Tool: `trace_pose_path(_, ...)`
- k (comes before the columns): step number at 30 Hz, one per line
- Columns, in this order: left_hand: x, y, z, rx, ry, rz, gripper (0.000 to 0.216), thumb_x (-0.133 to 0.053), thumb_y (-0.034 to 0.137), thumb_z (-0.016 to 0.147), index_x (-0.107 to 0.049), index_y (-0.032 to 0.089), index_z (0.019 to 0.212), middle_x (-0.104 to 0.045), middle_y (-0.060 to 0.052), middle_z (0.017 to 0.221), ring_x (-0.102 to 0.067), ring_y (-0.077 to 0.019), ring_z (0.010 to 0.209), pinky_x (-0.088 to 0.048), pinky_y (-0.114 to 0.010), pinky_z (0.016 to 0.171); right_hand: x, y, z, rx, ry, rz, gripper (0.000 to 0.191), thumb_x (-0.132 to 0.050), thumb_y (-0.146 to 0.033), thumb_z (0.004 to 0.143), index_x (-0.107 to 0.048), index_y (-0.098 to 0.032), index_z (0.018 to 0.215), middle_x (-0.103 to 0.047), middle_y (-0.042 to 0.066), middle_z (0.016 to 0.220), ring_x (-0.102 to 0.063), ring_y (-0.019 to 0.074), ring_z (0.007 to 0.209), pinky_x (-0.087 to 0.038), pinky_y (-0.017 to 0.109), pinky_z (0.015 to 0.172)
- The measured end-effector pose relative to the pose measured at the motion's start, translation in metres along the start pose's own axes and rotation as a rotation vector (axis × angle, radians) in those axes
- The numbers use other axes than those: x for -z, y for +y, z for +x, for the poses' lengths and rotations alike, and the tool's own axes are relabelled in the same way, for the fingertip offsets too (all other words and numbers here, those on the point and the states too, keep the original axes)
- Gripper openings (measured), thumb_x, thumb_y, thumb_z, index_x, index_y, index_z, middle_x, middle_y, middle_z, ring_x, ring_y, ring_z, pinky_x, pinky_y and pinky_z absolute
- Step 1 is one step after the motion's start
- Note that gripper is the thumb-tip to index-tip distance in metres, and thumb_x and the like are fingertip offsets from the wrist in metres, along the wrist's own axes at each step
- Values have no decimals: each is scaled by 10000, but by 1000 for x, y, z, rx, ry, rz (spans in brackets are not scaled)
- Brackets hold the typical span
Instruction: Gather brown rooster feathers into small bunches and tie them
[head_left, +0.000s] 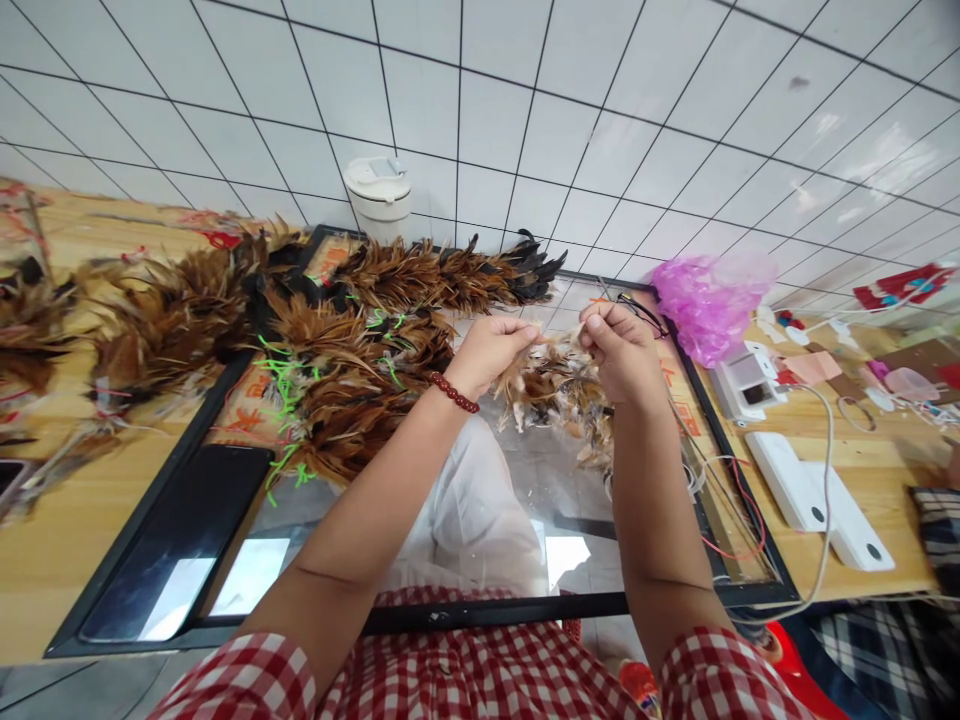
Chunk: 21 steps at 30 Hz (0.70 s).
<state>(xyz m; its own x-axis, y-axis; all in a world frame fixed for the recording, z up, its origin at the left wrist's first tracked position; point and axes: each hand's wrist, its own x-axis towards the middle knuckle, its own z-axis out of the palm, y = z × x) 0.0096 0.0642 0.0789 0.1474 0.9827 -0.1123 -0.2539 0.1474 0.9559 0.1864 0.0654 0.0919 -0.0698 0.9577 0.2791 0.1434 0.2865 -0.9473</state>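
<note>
My left hand [491,352], a red bead bracelet [453,392] on its wrist, is closed with its fingers pinched on the top of a small bunch of brown and white feathers [559,395]. My right hand [619,350] is closed too, pinching the same bunch from the right. The two hands almost touch above a glass-topped table [517,480]. The bunch hangs below my fingers over the glass. What exactly sits between my fingertips is too small to see.
Long strings of brown and black feathers [352,350] with green ties [281,385] lie to the left on the glass and on the wooden bench [52,540]. A white lidded cup [380,195] stands at the wall. Right: a pink plastic bag [709,295], white devices [814,500], wires, another person's checked sleeve [934,510].
</note>
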Motion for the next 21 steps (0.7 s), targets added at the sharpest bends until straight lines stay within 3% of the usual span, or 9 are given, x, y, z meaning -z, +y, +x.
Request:
trace_pose_path(3, 0, -1, 1, -68, 51, 40, 123, -763, 247, 662, -728, 129, 654, -716, -55, 706, -636, -154, 728, -491, -280, 754, 0, -7, -5, -32, -157, 25, 312, -709, -514, 736, -624, -214, 745, -542, -2, 662, -492, 132, 620, -438, 271, 605)
trace_pose_path(6, -1, 1, -1, -20, -37, -39, 178, -779, 294, 650, -721, 126, 646, -703, -59, 665, -628, -153, 674, -493, -288, 717, -7, -10, -7, -38, -205, 29, 303, -716, -509, 735, -640, -216, 756, -615, 9, 706, -560, 155, 675, -485, 306, 673)
trace_pose_path(11, -1, 4, -6, 76, -180, -108, 255, -793, 354, 642, -720, 110, 654, -689, -79, 633, -611, -152, 582, -481, -286, 613, -18, -7, -6, -10, -116, -9, 302, -692, -510, 760, -632, -214, 769, -626, 10, 671, -581, 166, 653, -502, 334, 683)
trace_pose_path(17, -1, 4, -6, 44, -185, -97, 252, -793, 359, 648, -721, 117, 656, -685, -63, 653, -601, -132, 583, -469, -276, 626, -20, 1, -6, 190, 23, -209, 211, -672, -426, 803, -667, -216, 773, -625, 25, 779, -574, 162, 744, -474, 314, 727)
trace_pose_path(21, -1, 2, -4, 11, -201, -122, 250, -797, 346, 656, -692, 119, 641, -609, -22, 569, -595, -124, 594, -468, -265, 644, -23, 0, -6, 186, 120, -228, 238, -667, -462, 798, -665, -225, 775, -617, 30, 768, -564, 170, 734, -476, 317, 694)
